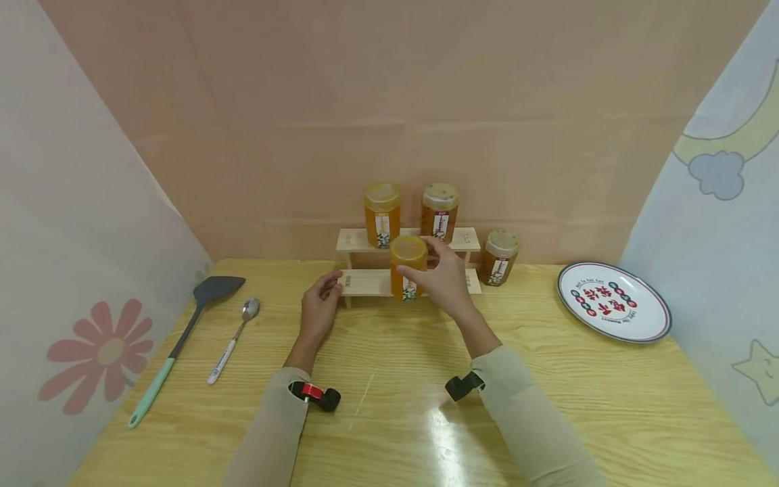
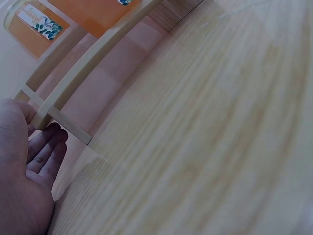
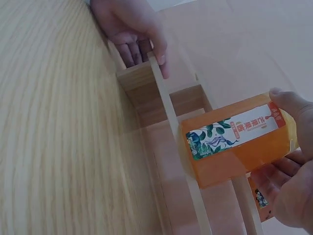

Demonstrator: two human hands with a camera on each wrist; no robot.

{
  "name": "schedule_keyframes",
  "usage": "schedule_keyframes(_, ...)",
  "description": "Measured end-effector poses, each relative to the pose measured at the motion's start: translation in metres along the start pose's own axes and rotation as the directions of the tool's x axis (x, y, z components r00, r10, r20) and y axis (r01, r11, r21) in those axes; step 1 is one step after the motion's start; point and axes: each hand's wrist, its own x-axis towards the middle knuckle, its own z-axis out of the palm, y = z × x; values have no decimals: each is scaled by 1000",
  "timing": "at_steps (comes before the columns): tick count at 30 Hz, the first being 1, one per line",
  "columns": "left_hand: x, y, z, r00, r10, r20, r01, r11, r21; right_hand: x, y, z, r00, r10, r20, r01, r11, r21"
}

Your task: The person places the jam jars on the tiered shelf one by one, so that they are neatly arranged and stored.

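Note:
My right hand (image 1: 449,283) grips a jar of orange preserve (image 1: 406,266) by its upper part, thumb on the near side. In the right wrist view the jar's base is right at the front edge of the lower board, its printed label (image 3: 239,129) facing the camera. At the left end of the two-step wooden rack (image 1: 365,281), my left hand (image 1: 319,310) pinches the lower board's corner. Another orange jar (image 1: 382,215) and a darker brown-orange jar (image 1: 439,213) stand on the upper step.
A third darker jar (image 1: 499,258) stands on the table right of the rack. Farther right lies a white plate (image 1: 639,318) with red lettering. On the left lie a spatula (image 1: 185,338) with a mint handle and a metal spoon (image 1: 234,341). A wall rises behind the rack.

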Motion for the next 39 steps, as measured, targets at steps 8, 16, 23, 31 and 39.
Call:
schedule_keyframes(8, 0, 1, 2, 1000, -2, -1, 2, 1000, 3, -7, 3, -11, 999, -28, 39, 25, 997, 78)
schedule_keyframes(16, 0, 0, 0, 1000, 10, 1, -10, 1000, 15, -9, 13, -15, 997, -52, 56, 41, 983, 177)
schedule_keyframes(23, 0, -1, -1, 1000, 13, 7, -13, 1000, 25, -6, 13, -5, 996, -66, 55, 52, 973, 226)
schedule_keyframes(31, -2, 1, -2, 1000, 14, 5, -14, 999, 32, -1, 10, 9, 997, -44, 57, 30, 974, 224)
schedule_keyframes(39, -2, 2, -2, 1000, 11, 10, -11, 999, 31, 4, 2, 21, 999, -23, 34, 15, 976, 218)
